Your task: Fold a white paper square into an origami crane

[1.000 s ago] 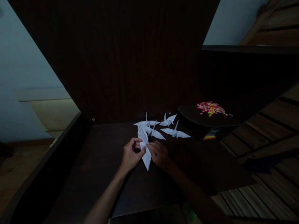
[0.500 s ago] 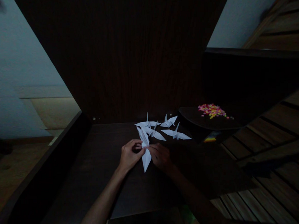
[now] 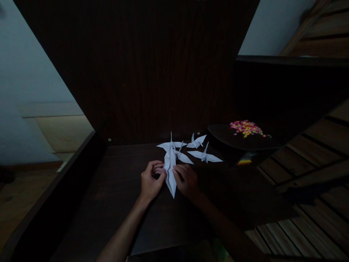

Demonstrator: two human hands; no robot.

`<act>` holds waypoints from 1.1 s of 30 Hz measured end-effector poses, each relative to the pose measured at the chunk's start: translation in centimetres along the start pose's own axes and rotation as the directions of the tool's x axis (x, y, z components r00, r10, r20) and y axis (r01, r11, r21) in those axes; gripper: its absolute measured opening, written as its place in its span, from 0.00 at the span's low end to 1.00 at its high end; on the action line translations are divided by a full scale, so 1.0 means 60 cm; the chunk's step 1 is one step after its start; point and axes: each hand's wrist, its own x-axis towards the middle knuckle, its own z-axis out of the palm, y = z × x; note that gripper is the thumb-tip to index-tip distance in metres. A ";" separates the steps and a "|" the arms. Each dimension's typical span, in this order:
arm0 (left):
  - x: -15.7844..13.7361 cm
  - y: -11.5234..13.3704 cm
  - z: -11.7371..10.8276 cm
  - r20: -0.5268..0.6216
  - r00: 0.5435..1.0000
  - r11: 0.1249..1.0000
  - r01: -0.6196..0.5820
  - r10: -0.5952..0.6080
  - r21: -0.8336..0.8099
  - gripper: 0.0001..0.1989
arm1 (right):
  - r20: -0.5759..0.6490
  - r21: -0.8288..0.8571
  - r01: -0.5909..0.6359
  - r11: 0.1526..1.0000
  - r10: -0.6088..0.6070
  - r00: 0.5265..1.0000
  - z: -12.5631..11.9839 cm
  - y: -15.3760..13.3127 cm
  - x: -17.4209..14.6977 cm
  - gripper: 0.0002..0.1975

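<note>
Between my hands is a white folded paper piece [image 3: 170,171], long and pointed, with its near tip towards me and its far part overlapping a finished crane in view. My left hand [image 3: 152,180] pinches its left edge between thumb and fingers. On the right edge, the fingers of my right hand [image 3: 186,180] are closed in a pinch. Just beyond stand several white origami cranes: one crane [image 3: 185,158] partly hidden behind the piece, another crane [image 3: 178,145] at the back, a third crane [image 3: 197,141] to its right, and one more crane [image 3: 205,156] nearer the shelf.
The dark wooden desk [image 3: 109,205] has a tall back panel [image 3: 153,69] and a raised left side board [image 3: 55,188]. At right, a rounded shelf [image 3: 220,134] carries a heap of small colourful pieces [image 3: 246,128]. A slatted wooden structure [image 3: 317,212] stands further right.
The folded paper has turned slightly, its near tip shifting right and its far part coming upright and closing together. My right hand's fingers have shifted a little on its edge.
</note>
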 end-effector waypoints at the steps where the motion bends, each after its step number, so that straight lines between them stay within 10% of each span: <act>1: 0.000 0.001 0.001 0.011 1.000 0.999 0.018 -0.017 -0.048 0.12 | -0.011 0.004 -0.022 1.000 0.022 1.000 0.001 0.000 0.000 0.10; 13: -0.003 -0.002 0.004 0.121 0.987 0.968 0.128 -0.104 -0.217 0.15 | -0.102 -0.019 -0.190 0.982 0.188 0.977 0.004 -0.002 0.000 0.08; 22: 0.004 0.002 -0.005 0.116 0.993 1.000 0.004 -0.003 -0.006 0.06 | -0.060 0.150 -0.323 0.934 0.335 0.940 -0.008 0.000 0.000 0.08; 33: 0.000 -0.005 0.000 0.100 0.990 0.992 0.108 -0.101 -0.070 0.17 | 0.133 0.578 -0.518 0.631 0.553 0.822 -0.009 0.012 0.007 0.05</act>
